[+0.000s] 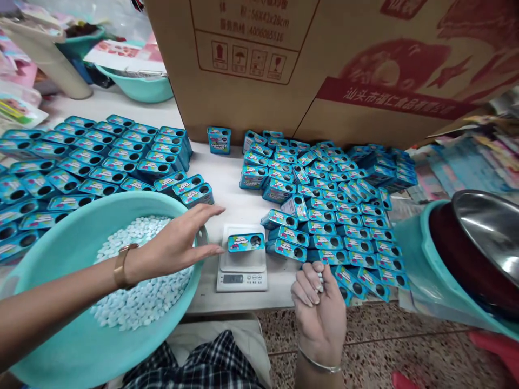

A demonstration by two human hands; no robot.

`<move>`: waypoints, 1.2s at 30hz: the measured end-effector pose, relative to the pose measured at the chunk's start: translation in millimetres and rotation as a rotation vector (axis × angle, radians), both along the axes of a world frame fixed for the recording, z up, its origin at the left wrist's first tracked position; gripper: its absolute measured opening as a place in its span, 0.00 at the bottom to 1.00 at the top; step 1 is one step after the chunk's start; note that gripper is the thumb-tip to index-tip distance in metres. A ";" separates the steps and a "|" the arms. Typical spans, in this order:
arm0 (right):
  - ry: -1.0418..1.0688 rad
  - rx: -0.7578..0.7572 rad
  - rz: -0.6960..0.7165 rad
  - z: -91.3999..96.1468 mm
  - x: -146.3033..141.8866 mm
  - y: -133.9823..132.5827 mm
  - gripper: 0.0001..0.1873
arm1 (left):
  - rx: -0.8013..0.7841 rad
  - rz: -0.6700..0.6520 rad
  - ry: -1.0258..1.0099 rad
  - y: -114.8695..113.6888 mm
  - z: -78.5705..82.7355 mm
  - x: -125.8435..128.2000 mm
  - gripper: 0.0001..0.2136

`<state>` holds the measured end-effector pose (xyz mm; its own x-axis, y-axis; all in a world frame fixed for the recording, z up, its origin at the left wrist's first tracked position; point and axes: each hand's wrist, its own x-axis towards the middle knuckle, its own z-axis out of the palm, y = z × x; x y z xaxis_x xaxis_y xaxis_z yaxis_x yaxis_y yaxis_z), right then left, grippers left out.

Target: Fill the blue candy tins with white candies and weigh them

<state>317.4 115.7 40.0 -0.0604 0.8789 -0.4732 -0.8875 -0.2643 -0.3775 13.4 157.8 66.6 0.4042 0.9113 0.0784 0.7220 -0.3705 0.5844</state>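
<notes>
Basin [60,335] and tin [240,243] both hold tablets [150,300]. Left hand [172,251] spread, empty — right hand [319,310] curled round more.

1. White table [227,189] carries everything below.
2. Near, middle: scale [243,281].
3. Left: rows of tins [83,155].
4. Right: more tins [322,216], packed closely.
5. Far middle: lone tin [219,145].
6. Far: carton [251,102]; left of it, basin [148,89].

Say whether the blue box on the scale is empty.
Not empty: the blue box shows white pieces inside its round hole. How full, I cannot tell.
</notes>
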 end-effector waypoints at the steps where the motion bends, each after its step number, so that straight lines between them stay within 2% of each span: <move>1: 0.000 0.000 -0.009 1.2 -1.4 1.9 0.06 | -0.007 -0.018 -0.003 0.6 0.2 3.9 0.33; 5: 0.003 0.022 -0.017 5.6 -9.6 11.3 0.06 | 0.014 -0.079 0.054 1.8 -1.9 26.8 0.35; 8: 0.021 0.058 0.017 9.6 -17.6 15.7 0.06 | 0.052 -0.112 0.204 1.4 -6.1 52.2 0.35; 11: 0.045 0.079 0.052 14.0 -21.4 13.1 0.06 | 0.060 -0.138 0.338 7.2 -5.2 68.3 0.20; 13: 0.051 0.081 0.058 14.7 -18.6 7.7 0.06 | 0.094 -0.106 0.358 20.0 3.3 64.7 0.12; 16: 0.045 0.067 0.030 9.3 -7.7 -1.9 0.07 | 0.224 0.029 0.343 58.4 26.4 38.8 0.15; 18: 0.036 0.055 0.013 1.0 0.8 -7.4 0.08 | 0.304 0.121 0.372 96.6 39.1 16.5 0.17; 20: 0.032 0.050 0.020 -10.8 8.9 -10.9 0.08 | 0.313 0.192 0.495 139.6 41.6 -2.6 0.17; 22: 0.041 0.054 0.047 -25.1 16.7 -12.1 0.09 | 0.269 0.243 0.594 179.3 32.8 -15.5 0.15; 24: 0.053 0.072 0.078 -39.6 24.5 -11.3 0.10 | 0.261 0.268 0.629 209.7 17.6 -23.0 0.12; 27: 0.066 0.098 0.112 -54.9 34.6 -8.7 0.11 | 0.278 0.311 0.646 233.9 -1.7 -29.2 0.13; 29: 0.074 0.097 0.100 -57.2 38.0 -7.1 0.11 | 0.294 0.355 0.645 236.8 -5.4 -32.3 0.17; 31: 0.077 0.080 0.062 -53.5 36.8 -5.2 0.10 | 0.303 0.393 0.636 229.1 -1.5 -34.8 0.21; 33: 0.078 0.061 0.030 -45.9 30.5 -2.8 0.08 | 0.291 0.383 0.626 210.0 6.1 -35.6 0.24; 36: 0.091 0.034 0.034 -31.5 12.6 -0.6 0.08 | 0.260 0.217 0.649 163.6 14.1 -32.5 0.23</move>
